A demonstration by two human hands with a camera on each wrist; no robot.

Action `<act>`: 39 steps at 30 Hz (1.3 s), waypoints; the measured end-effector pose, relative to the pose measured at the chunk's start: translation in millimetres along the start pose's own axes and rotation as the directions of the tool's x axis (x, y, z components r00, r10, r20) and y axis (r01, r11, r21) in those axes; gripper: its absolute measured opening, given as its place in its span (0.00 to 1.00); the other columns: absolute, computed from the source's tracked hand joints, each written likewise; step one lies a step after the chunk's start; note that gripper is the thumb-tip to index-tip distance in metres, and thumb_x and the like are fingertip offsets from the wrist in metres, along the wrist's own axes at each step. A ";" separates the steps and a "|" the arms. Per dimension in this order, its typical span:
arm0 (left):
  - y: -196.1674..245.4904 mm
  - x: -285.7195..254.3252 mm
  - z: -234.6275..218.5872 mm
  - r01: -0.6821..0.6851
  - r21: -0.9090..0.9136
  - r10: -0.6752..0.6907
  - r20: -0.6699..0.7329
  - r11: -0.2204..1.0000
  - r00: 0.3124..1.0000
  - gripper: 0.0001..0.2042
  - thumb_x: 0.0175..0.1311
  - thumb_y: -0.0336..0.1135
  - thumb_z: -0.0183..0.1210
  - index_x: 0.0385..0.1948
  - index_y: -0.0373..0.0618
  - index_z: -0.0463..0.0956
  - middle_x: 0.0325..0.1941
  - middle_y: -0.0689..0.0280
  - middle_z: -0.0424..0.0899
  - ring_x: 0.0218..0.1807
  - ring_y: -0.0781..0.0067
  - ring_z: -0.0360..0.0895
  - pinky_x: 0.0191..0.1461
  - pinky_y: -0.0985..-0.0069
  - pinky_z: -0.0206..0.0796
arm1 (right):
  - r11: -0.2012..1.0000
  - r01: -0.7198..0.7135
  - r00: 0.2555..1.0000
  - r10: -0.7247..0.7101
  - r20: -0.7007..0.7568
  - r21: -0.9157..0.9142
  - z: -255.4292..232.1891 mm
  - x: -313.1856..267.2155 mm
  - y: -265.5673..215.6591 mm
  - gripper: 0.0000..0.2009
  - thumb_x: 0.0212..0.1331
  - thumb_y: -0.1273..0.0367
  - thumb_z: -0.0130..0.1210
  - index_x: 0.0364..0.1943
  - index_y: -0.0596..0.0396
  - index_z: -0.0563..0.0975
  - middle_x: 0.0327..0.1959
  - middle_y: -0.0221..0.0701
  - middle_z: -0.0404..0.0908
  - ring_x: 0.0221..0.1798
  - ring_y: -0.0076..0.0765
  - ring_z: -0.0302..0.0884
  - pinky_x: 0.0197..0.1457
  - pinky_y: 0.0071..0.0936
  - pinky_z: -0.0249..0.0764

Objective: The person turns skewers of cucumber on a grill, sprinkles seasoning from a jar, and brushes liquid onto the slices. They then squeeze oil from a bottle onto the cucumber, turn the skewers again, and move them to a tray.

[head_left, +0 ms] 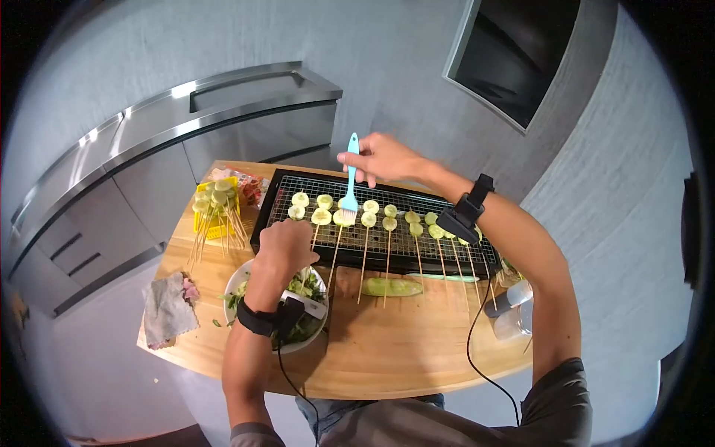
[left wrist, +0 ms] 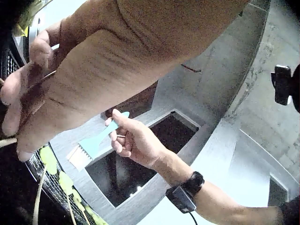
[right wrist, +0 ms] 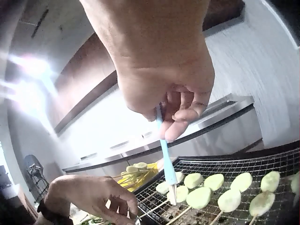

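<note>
A light-blue brush (head_left: pixel 350 179) is held upright by its handle in my right hand (head_left: pixel 387 158). Its bristles are over a skewered cucumber slice (head_left: pixel 344 218) on the grill (head_left: pixel 402 201); whether they touch is unclear. In the right wrist view the same brush (right wrist: pixel 167 159) points down from the right hand's fingers (right wrist: pixel 174 126). My left hand (head_left: pixel 284 244), at the grill's front left, pinches a thin skewer stick (left wrist: pixel 8 142) between thumb and fingers. More skewers with paired pale-green slices (right wrist: pixel 229 200) lie across the wire mesh, sticks over the front edge.
Skewers fill a yellow basket (head_left: pixel 232 226) at the back left. A white bowl (head_left: pixel 319 328) of greens stands below the left hand, a grey cloth (head_left: pixel 168 313) farther left. A long cucumber piece (head_left: pixel 391 287) lies before the grill; clear containers (head_left: pixel 512 323) stand at the right.
</note>
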State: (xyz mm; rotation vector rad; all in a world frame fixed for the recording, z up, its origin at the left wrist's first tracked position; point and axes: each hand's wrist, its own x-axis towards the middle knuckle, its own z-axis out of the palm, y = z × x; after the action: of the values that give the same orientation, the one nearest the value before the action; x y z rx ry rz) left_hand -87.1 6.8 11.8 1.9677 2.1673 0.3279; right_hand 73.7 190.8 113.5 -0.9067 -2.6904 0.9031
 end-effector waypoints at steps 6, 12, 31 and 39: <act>12.9 -4.6 0.4 -0.042 0.055 0.047 -0.093 0.998 0.995 0.17 0.53 0.48 0.73 0.31 0.42 0.86 0.34 0.52 0.88 0.40 0.47 0.87 0.43 0.57 0.80 | 0.999 -0.031 0.999 0.030 0.041 0.031 6.6 -3.2 9.6 0.23 0.74 0.49 0.54 0.39 0.58 0.84 0.28 0.29 0.82 0.24 0.22 0.79 0.25 0.24 0.70; 20.2 1.6 19.0 -0.140 0.033 0.142 -0.049 0.990 0.989 0.17 0.54 0.50 0.69 0.26 0.42 0.86 0.29 0.51 0.87 0.36 0.46 0.86 0.42 0.55 0.78 | 0.999 0.037 0.994 -0.036 -0.100 0.014 0.5 12.1 30.9 0.21 0.72 0.52 0.56 0.41 0.57 0.84 0.30 0.30 0.84 0.22 0.23 0.78 0.30 0.28 0.74; 17.0 7.5 28.7 -0.172 0.068 0.173 -0.008 0.983 0.985 0.13 0.59 0.42 0.64 0.18 0.46 0.86 0.17 0.67 0.85 0.27 0.62 0.86 0.39 0.66 0.78 | 0.997 0.027 1.000 -0.027 -0.004 0.078 5.4 -10.0 20.0 0.23 0.74 0.50 0.53 0.41 0.57 0.85 0.29 0.30 0.84 0.21 0.21 0.73 0.30 0.26 0.73; 28.8 0.9 11.7 -0.128 0.037 0.125 0.065 0.991 0.990 0.14 0.53 0.43 0.70 0.30 0.40 0.86 0.32 0.49 0.88 0.40 0.45 0.87 0.45 0.55 0.79 | 0.999 0.052 0.983 -0.051 -0.175 -0.003 -5.2 -11.5 32.6 0.19 0.74 0.54 0.56 0.43 0.57 0.84 0.30 0.30 0.83 0.21 0.20 0.72 0.29 0.25 0.72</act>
State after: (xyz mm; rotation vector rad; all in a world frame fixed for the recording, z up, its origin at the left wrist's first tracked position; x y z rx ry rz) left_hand -56.4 10.7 9.0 2.1137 2.0324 0.2388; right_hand 100.9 207.2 98.8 -0.8683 -2.5512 0.7763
